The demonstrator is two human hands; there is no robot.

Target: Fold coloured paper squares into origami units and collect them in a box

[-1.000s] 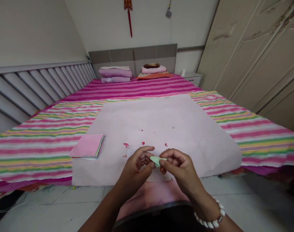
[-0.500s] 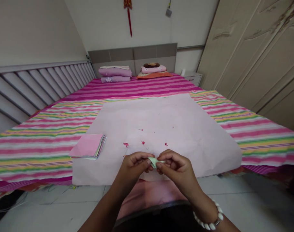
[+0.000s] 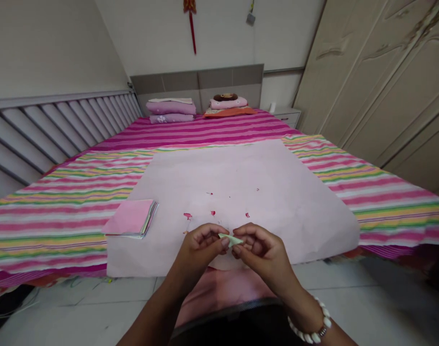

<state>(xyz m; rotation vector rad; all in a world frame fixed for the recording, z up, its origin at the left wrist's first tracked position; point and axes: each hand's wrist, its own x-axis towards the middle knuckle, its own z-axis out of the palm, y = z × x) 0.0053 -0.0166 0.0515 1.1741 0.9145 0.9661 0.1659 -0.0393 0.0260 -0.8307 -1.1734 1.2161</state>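
Observation:
A small piece of pale green folded paper (image 3: 231,239) is held up over the near edge of a large whitish sheet (image 3: 226,168). My left hand (image 3: 205,244) pinches its left end between thumb and fingertips. From the other side, my right hand (image 3: 259,247) has thumb and fingers closed at the paper's right end. Its folds are too small to make out fully. A white beaded bracelet (image 3: 315,331) circles my right wrist.
A stack of coloured paper (image 3: 130,217), pink on top, lies to the left on the sheet. Holes in the sheet show red. Beneath is a bed with a striped cover (image 3: 60,197); a slatted rail (image 3: 64,127) runs along the left, a wardrobe (image 3: 385,96) stands right.
The green paper has turned between my fingers and now looks like a flatter, narrower triangle. My fingertips have shifted slightly on it; the view has barely moved.

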